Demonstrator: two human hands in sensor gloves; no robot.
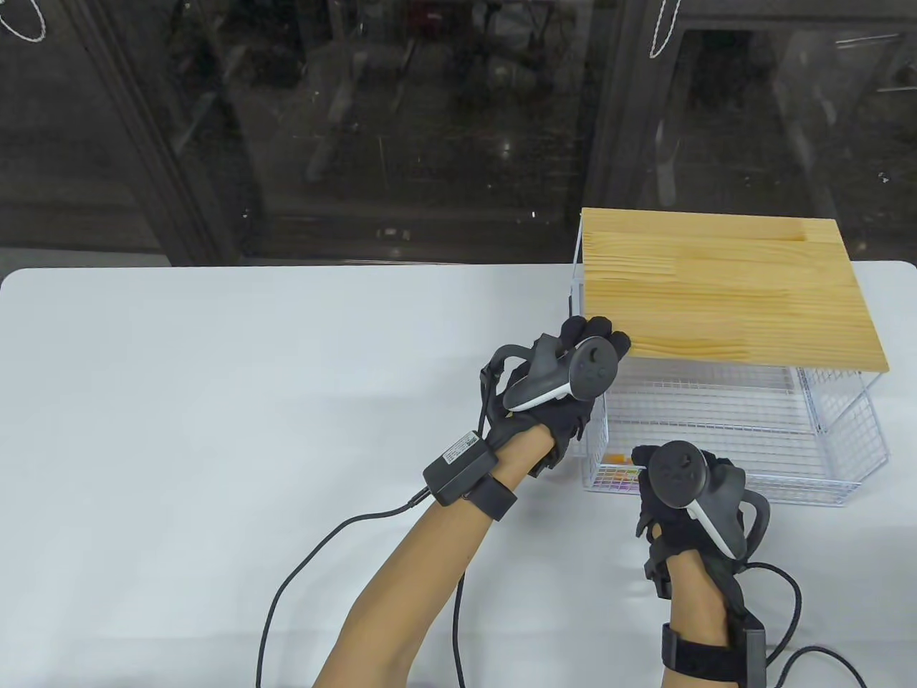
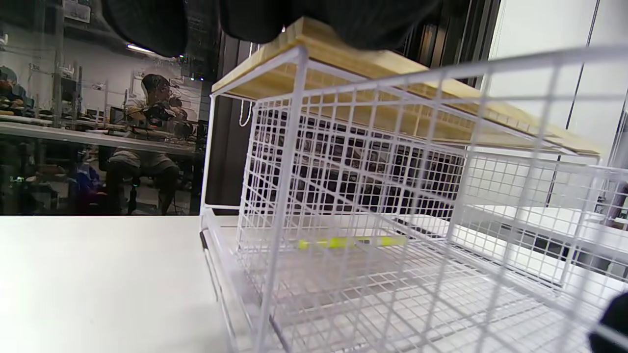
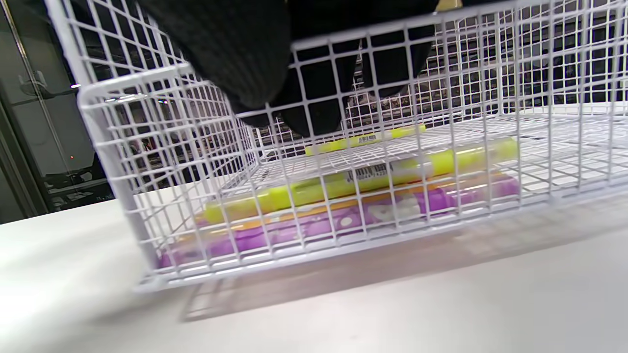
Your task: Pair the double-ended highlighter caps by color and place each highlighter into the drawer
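Four highlighters [image 3: 363,179] already sit inside; right hand [image 1: 673,494] grips the drawer [image 1: 716,487] front at 6 o'clock, left hand [image 1: 566,380] lies flat on the wooden top [image 1: 731,287]; next, push it shut.

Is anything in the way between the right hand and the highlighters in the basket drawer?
Yes. The white wire drawer's front wall stands between the right hand and the yellow-green highlighter and purple highlighter.

Left hand [image 1: 566,376] reaches far forward, arm stretched diagonally, fingers [image 1: 598,331] extended flat, palm down. Right hand [image 1: 680,494] nearer body, wrist upright, fingers [image 3: 255,54] curled downward; grip unclear. Tracker on each hand's back.
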